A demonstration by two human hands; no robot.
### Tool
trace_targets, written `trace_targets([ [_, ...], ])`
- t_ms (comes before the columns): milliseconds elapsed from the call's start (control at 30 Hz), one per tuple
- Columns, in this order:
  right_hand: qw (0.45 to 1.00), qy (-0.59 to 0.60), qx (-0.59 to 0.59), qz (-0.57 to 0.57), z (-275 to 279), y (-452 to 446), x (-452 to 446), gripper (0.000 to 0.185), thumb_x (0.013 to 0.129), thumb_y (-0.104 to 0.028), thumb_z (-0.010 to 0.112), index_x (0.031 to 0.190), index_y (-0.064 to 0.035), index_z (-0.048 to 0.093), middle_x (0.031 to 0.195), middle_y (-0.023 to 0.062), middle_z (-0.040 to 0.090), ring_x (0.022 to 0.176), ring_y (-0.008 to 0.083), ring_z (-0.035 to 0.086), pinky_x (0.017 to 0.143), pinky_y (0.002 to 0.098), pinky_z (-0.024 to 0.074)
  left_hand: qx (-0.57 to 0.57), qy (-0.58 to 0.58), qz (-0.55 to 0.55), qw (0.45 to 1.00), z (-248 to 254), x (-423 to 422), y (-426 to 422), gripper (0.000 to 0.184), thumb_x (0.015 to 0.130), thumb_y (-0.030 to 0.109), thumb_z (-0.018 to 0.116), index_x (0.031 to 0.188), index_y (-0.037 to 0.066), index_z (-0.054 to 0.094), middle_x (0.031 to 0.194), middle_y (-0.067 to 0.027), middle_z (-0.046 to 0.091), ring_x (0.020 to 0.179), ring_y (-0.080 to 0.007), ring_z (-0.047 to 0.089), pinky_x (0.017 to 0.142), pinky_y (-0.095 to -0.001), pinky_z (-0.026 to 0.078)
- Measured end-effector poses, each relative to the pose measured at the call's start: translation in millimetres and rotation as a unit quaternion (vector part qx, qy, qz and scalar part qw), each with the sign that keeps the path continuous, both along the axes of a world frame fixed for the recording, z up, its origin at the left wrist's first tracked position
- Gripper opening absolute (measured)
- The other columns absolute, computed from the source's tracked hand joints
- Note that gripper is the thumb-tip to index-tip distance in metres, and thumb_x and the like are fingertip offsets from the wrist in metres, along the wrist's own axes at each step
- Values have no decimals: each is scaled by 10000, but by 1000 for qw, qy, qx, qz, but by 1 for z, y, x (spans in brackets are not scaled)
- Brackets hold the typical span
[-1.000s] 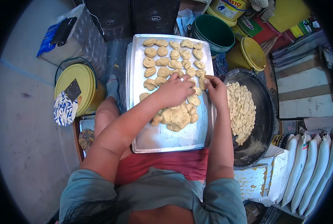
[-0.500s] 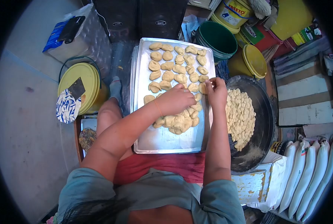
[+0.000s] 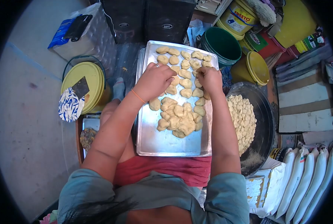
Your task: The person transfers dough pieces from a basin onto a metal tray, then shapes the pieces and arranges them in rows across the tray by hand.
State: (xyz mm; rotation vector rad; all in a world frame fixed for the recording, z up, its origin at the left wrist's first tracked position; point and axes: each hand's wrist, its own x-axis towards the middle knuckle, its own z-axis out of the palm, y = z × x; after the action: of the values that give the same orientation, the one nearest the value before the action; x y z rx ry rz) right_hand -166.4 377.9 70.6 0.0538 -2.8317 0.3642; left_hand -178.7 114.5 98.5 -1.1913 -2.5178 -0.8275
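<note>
Pale dough pieces (image 3: 186, 92) lie in rough rows on a shiny metal tray (image 3: 151, 145) across the person's lap. Nearer the body sits a loose heap of dough pieces (image 3: 177, 117). My left hand (image 3: 156, 80) is over the left rows with its fingers curled down at a dough piece, hiding others below it. On the right side of the rows, my right hand (image 3: 210, 79) pinches at a dough piece, mostly covered by the fingers. A black round basin (image 3: 261, 145) right of the tray holds many small dough bits (image 3: 243, 121).
A yellow-lidded bucket (image 3: 71, 76) with a patterned cloth stands at left. Behind the tray are black speakers (image 3: 166, 26), a green bucket (image 3: 222, 46) and a yellow pail (image 3: 257, 67). Filled white plastic bags (image 3: 304, 183) stand at lower right.
My left hand has moved from the heap up and left to the rows, uncovering the heap. My right hand has shifted slightly up and inward over the tray. The camera view has shifted slightly.
</note>
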Motion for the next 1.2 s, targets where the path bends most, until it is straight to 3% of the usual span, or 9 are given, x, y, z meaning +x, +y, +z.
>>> trace_targets([
  [167,985,15,-171,-22,-5,5,-2,203,811,-219,688,975,-112,741,936,114,701,868,300,662,793,411,489,-24,-32,2,999,5,-1,-9,193,895,179,622,1059,112,698,995,-64,670,1008,-248,607,916,-390,402],
  [300,992,75,-99,-7,-1,-3,-24,271,816,-256,687,1048,-121,724,959,125,706,893,309,666,816,443,482,-40,-57,13,997,1,-3,-13,203,898,180,628,1077,109,692,1017,-71,669,1022,-256,607,929,-390,407],
  [433,999,-19,-22,-16,-4,-4,-48,230,817,-275,699,1019,-175,747,1001,92,711,883,298,671,799,428,475,-40,-69,9,997,4,-4,-17,206,899,178,622,1079,105,691,1026,-75,666,1031,-261,606,936,-396,410],
  [533,998,-35,-45,14,1,2,-52,211,817,-248,692,1001,-168,754,1001,95,707,902,312,664,814,429,488,-33,-73,10,997,4,-5,-20,212,895,179,623,1081,100,689,1033,-77,665,1033,-263,606,939,-401,411],
  [667,985,-13,-171,3,2,10,-68,267,803,-224,675,1048,-140,742,1146,141,646,967,355,639,855,399,515,-34,-72,8,997,9,-7,-23,219,889,181,627,1082,98,688,1036,-79,664,1040,-262,606,945,-403,411],
  [800,999,-19,-41,-23,4,6,-89,391,783,-220,681,1172,-192,710,1208,93,628,1106,327,592,932,461,456,-23,-77,8,997,9,-8,-27,215,886,177,628,1076,95,689,1032,-79,666,1045,-261,607,950,-399,412],
  [833,997,-55,-30,-34,10,1,-89,394,781,-233,682,1173,-211,713,1221,67,631,1197,304,533,979,503,386,-21,-69,8,997,9,-8,-27,209,889,182,618,1066,99,691,1016,-74,667,1032,-257,611,938,-399,413],
  [1067,995,-48,73,54,15,-24,-97,322,784,-170,688,1095,-233,744,1091,11,669,1109,265,536,946,465,336,-18,-67,10,998,13,-9,-30,210,888,176,621,1072,101,690,1013,-73,669,1022,-256,617,935,-400,419],
  [1200,996,15,48,77,8,-25,-96,280,794,-138,682,1057,-209,750,1034,-6,690,1081,242,560,932,446,334,-29,-81,10,996,13,-8,-31,216,885,165,634,1084,100,689,1025,-82,669,1027,-262,617,948,-396,416],
])
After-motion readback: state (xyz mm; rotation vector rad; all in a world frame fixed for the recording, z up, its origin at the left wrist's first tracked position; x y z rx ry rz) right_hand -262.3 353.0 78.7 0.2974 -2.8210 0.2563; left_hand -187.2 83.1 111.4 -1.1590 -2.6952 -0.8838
